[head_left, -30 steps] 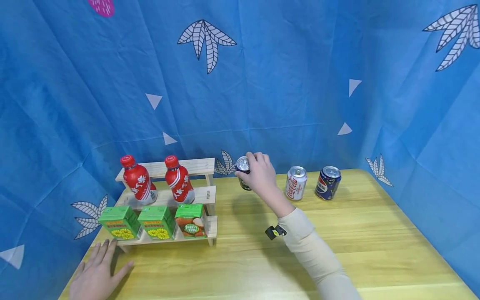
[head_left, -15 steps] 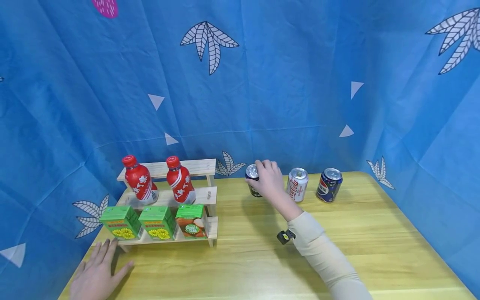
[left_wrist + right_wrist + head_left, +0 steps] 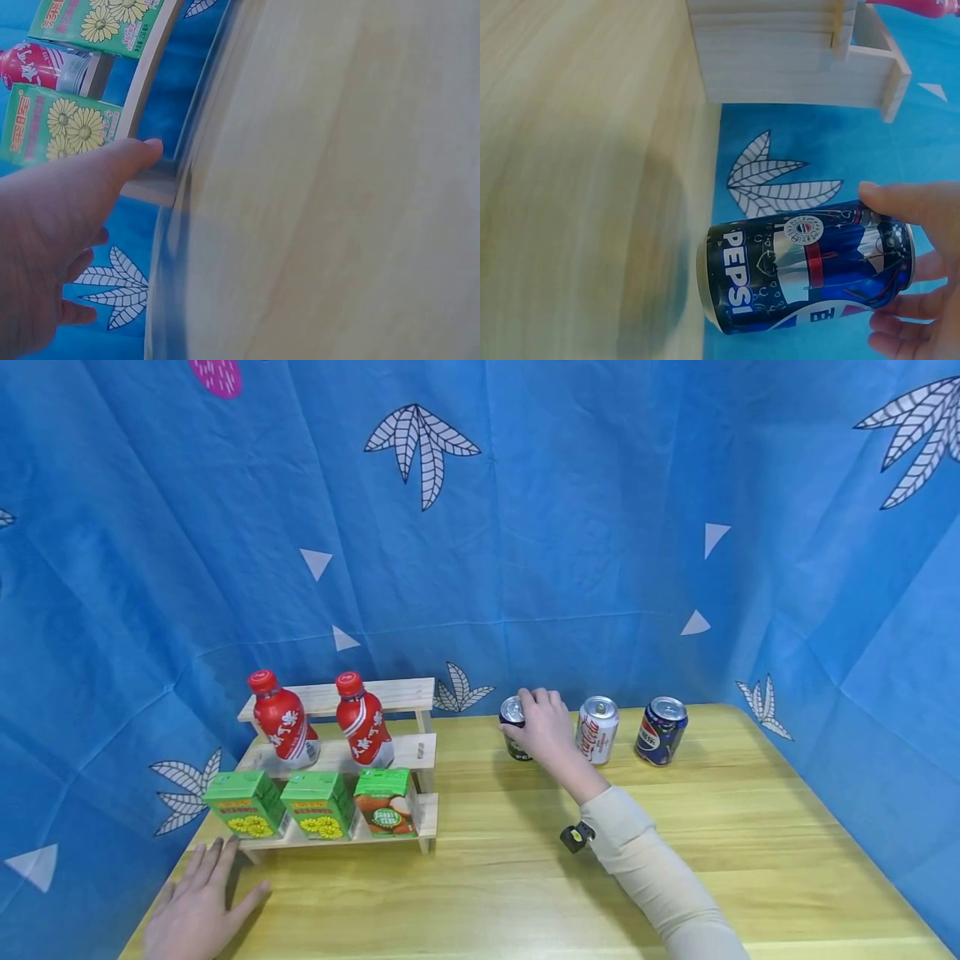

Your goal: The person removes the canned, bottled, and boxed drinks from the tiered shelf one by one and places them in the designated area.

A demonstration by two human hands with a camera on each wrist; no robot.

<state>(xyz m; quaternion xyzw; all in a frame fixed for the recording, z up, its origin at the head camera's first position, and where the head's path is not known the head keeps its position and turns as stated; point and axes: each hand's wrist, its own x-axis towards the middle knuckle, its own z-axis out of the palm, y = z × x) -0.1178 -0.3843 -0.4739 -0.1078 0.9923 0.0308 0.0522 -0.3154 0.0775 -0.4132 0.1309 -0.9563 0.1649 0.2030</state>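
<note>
My right hand grips a dark blue Pepsi can near its top, thumb on one side and fingers on the other. The can is upright at the back of the table, left of a white Coca-Cola can. Whether its base touches the tabletop, I cannot tell. Another blue Pepsi can stands further right. My left hand lies with fingers spread beside the front left corner of a stepped wooden rack; its thumb shows close to the rack's end in the left wrist view.
Two red bottles stand on the rack's middle step. Two green flower-printed drink cartons and a green-and-brown carton line its lowest step. Blue cloth hangs around the wooden table.
My right hand has moved right and slightly toward me with the Pepsi can, closer to the white can. My left hand has stayed in place, and the view has shifted slightly.
</note>
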